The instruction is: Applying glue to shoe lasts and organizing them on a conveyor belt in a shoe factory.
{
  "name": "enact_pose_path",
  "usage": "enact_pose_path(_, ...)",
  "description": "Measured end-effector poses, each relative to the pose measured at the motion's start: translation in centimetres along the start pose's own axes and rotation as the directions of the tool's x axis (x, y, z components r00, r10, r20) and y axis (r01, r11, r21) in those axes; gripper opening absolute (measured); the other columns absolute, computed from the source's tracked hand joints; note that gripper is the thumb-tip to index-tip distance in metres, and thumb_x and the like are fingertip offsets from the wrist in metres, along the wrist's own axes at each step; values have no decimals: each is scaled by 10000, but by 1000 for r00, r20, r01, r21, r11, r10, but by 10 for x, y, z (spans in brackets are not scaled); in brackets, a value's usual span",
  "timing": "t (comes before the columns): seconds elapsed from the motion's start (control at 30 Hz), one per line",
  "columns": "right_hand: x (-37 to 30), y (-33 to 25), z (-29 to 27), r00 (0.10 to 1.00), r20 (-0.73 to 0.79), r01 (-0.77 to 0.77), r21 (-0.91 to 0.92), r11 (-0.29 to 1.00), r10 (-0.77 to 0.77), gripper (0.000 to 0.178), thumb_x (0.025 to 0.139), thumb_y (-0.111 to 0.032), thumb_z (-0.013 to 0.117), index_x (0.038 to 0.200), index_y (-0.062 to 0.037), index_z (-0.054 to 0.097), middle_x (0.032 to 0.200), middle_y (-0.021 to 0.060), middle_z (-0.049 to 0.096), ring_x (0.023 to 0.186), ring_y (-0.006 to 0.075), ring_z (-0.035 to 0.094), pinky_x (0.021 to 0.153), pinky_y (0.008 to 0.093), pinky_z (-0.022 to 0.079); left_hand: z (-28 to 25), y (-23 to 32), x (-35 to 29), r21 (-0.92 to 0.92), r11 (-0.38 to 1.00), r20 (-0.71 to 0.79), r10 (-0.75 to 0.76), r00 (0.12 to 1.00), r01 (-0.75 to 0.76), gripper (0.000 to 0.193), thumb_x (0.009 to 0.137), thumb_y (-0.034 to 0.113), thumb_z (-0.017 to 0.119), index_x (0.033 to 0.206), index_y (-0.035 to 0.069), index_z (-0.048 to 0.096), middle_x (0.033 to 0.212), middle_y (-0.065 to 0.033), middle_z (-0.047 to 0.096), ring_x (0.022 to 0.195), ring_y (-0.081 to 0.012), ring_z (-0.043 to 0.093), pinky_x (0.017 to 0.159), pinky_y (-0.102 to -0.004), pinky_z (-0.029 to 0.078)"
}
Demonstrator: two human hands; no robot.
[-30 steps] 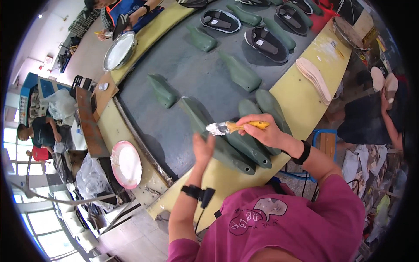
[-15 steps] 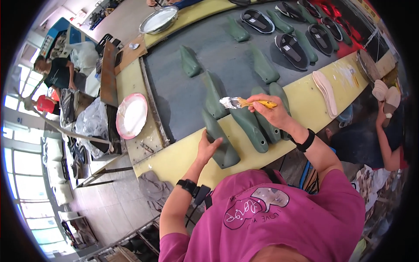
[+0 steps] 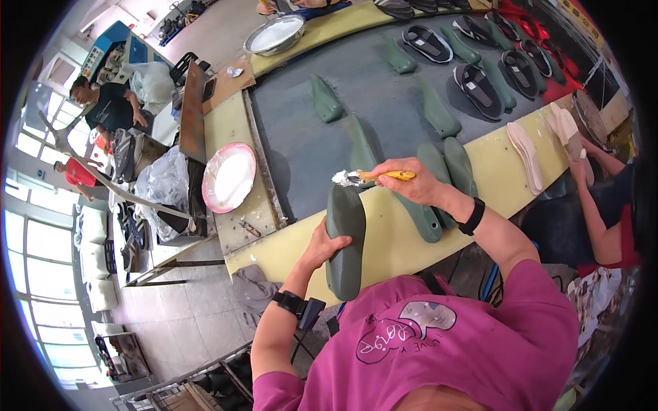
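A dark green shoe last (image 3: 346,250) is gripped along its side by my left hand (image 3: 323,245), thumb across its near face. It is held off the yellow board (image 3: 274,250), its long axis pointing away from me. My right hand (image 3: 417,183) is closed round the yellow handle of a paint brush (image 3: 404,176). White paste coats the bristles, which are at the far end of the last; whether they touch it I cannot tell. Beyond my right hand, more green lasts (image 3: 460,164) lean over the board's edge, and another last (image 3: 361,145) lies on the grey belt.
To the left stands a pink-rimmed plate (image 3: 208,190) of white paste. A metal basin (image 3: 263,52) sits at the far edge. Black shoe uppers (image 3: 478,89) and lasts line the belt's far right. Pale insoles (image 3: 524,156) lie on the board, near a co-worker's hands (image 3: 582,164).
The last in my left hand has been raised from the board and tipped more upright. My right hand has brought the brush to its far end. The co-worker's hands have moved in over the board with insoles.
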State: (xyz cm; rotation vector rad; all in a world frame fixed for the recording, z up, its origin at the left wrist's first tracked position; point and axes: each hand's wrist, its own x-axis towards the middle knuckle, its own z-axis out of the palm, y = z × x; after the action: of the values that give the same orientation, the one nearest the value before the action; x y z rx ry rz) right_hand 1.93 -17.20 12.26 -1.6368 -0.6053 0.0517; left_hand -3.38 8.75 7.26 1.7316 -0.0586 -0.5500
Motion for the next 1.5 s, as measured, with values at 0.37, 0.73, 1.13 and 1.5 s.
enact_pose_path(0.37,9,21,20,993,97,-40,-227,973,64,130,823,-100,563,919,-32,617,734,63,615,645,125,564,597,259,446,-43,-27,-14,-201,979,-86,-33,996,15,662,668,188,672,1208,-62,381,1069,-141,537,960,-199,537,829,-319,444)
enact_pose_path(0.73,6,20,44,964,115,-245,34,969,240,148,861,-100,545,969,-24,611,785,37,612,711,89,562,647,231,458,-31,-88,18,457,888,-495,211,843,46,806,612,217,711,1261,-41,310,1291,-267,334,1159,-383,387,929,-442,344)
enact_pose_path(1.13,11,43,33,960,87,-277,142,950,267,159,858,-104,536,959,-4,608,811,55,620,717,100,579,656,233,467,13,-88,-11,799,593,-399,396,827,102,687,679,106,608,1316,79,351,1383,-288,148,1221,-542,167,994,-602,147)
enact_pose_path(1.5,11,48,21,937,-70,-332,120,935,342,146,843,-57,525,948,-1,610,763,66,626,707,98,587,646,231,467,-59,-111,148,736,609,-501,196,843,296,821,708,146,649,1335,-70,166,1335,-373,131,1211,-535,202,1006,-554,196)
